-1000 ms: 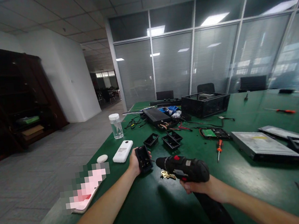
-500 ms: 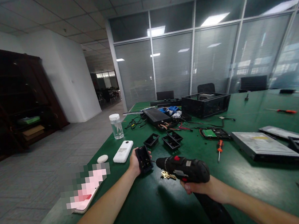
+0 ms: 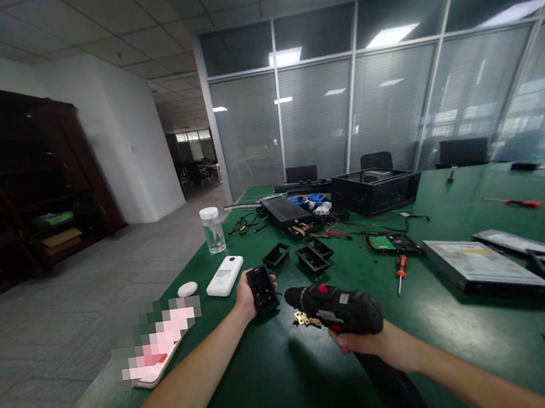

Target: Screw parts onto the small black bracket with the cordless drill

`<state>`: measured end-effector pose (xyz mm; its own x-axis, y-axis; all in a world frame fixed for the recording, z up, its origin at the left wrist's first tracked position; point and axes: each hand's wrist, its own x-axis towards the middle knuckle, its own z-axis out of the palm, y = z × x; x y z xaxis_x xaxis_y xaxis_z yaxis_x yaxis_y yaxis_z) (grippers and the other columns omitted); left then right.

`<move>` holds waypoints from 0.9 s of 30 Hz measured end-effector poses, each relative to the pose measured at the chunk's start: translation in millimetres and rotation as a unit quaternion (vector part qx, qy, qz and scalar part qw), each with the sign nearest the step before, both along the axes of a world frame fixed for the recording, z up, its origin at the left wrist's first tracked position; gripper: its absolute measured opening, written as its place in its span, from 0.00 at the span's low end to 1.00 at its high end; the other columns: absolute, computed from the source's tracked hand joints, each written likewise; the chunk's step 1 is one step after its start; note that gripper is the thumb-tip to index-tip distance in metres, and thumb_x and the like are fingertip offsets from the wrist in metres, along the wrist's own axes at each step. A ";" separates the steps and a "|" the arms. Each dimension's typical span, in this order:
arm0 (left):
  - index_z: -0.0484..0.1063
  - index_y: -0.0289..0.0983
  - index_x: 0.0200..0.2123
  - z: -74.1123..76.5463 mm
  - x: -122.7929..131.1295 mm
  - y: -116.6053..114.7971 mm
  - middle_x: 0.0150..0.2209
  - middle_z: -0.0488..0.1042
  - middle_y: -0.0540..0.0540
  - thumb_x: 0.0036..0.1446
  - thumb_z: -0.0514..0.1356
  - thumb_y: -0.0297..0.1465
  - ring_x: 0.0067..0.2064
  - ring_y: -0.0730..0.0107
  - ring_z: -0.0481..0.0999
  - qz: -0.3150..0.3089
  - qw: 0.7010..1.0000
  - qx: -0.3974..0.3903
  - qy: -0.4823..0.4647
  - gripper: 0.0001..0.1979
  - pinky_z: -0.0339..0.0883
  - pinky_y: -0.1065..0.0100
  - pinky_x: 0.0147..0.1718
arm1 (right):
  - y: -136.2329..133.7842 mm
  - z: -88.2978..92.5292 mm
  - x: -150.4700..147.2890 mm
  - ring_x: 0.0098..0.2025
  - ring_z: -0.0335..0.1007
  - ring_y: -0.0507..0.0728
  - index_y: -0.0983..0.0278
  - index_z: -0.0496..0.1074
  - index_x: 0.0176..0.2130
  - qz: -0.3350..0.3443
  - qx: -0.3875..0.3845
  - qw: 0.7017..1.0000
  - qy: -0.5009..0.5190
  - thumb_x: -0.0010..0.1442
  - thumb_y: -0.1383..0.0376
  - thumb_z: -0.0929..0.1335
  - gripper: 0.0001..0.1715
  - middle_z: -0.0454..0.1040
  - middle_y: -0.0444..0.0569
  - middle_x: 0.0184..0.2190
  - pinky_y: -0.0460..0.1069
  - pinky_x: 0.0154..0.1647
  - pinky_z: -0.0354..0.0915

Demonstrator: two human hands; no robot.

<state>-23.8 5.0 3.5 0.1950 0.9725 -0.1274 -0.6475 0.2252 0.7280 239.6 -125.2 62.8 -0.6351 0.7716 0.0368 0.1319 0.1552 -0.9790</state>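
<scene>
My left hand (image 3: 247,295) is closed around a small black plastic box (image 3: 264,290), held tilted up with its open side facing me. My right hand (image 3: 353,340) grips a black power drill (image 3: 336,307) with red parts, pointing left. The drill's bit reaches the right side of the box; whether it touches a screw is too small to tell. Brass-coloured metal pieces (image 3: 307,320) lie on the table just below the drill's front. Behind the box stand several similar black boxes (image 3: 313,260).
On the green table (image 3: 257,393): a white device (image 3: 224,276), a lidded clear jar (image 3: 213,230) and a phone (image 3: 160,366) at left. Further back, a black metal case (image 3: 376,190) and cables; at right, an orange screwdriver (image 3: 401,271) and an optical drive (image 3: 481,263).
</scene>
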 end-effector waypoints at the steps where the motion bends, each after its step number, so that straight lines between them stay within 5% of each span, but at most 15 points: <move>1: 0.73 0.28 0.32 0.6 0.1 -0.5 0.31 0.75 0.36 0.51 0.48 0.43 0.28 0.58 0.74 -0.001 1.000 -0.003 -0.003 0.24 0.66 0.60 0.27 | -0.7 1.2 -0.5 0.30 0.58 0.52 0.66 0.66 0.31 0.000 -0.001 1.000 0.000 0.52 0.56 0.67 0.15 0.63 0.45 0.27 0.49 0.34 0.59; 27: 0.72 0.28 0.33 1.0 0.5 -1.0 0.31 0.75 0.35 0.51 0.47 0.42 0.28 0.57 0.74 0.004 1.000 0.005 0.010 0.24 0.66 0.59 0.26 | -2.1 5.7 -0.3 0.30 0.59 0.52 0.66 0.66 0.31 -0.009 -0.003 1.000 -0.010 0.51 0.55 0.67 0.16 0.63 0.45 0.27 0.49 0.33 0.60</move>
<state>-23.3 4.0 4.5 0.1839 0.9754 -0.1216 -0.6340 0.2122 0.7437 239.3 -127.3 68.5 -0.6219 0.7828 0.0200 0.1543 0.1475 -0.9770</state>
